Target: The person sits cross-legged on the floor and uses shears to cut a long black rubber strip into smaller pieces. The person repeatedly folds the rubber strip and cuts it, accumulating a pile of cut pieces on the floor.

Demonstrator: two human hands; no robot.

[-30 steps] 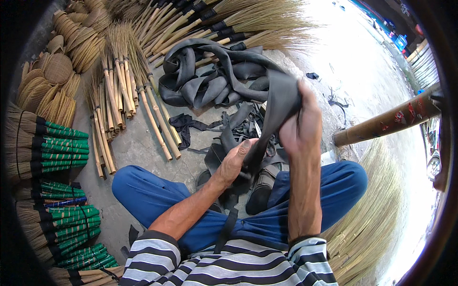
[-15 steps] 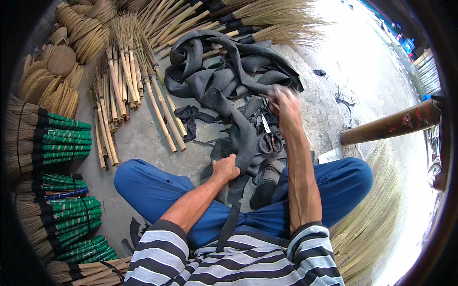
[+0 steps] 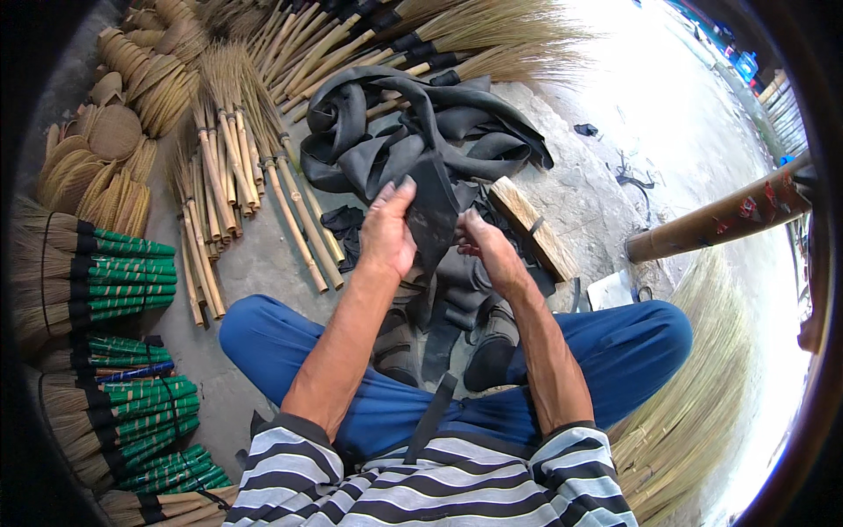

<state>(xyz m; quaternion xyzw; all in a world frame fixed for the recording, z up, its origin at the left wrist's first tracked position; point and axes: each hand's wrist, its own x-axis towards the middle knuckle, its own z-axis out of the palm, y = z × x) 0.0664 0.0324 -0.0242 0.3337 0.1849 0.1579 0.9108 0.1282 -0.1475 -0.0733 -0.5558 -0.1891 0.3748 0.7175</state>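
- Left hand (image 3: 389, 231): grip is closed up on a wide, dark grey-black sheet of rubber-like material (image 3: 433, 211), thumb on top of it and the fingers mostly out of sight.
- Right hand (image 3: 490, 249): just beside the sheet's right edge, fingers curled in. Can't really tell if that grip is pinching the edge or how much of a gap it has.
- The sheet itself is up between the 2 hands, over the space between the knees, with a narrow corner pointing down at the person.
- Right behind it there's a big tangled heap of wide black rubber-like strips (image 3: 481, 123) on the grey concrete floor (image 3: 204, 364). Whether the sheet joins onto that heap, no idea from this angle.
- Just past the right hand: a pale, rough-cut wooden block (image 3: 533, 228) lying at a slant, with a dark band round it.
- Near the right knee, a flat white piece (image 3: 608, 292) on the floor.
- Legs are folded, in blue trousers (image 3: 272, 338), and 1 flat black strip (image 3: 431, 418) lies across the waistband.
- Off to the left: brooms with green-wrapped handles (image 3: 132, 288) in tied bundles, plus stacked round woven baskets (image 3: 112, 132) further back.
- Brooms with bare bamboo handles (image 3: 226, 158) sit between those and the heap.
- Far right: loose pale straw (image 3: 694, 378) beside the right knee, and a thick brown post (image 3: 716, 218).
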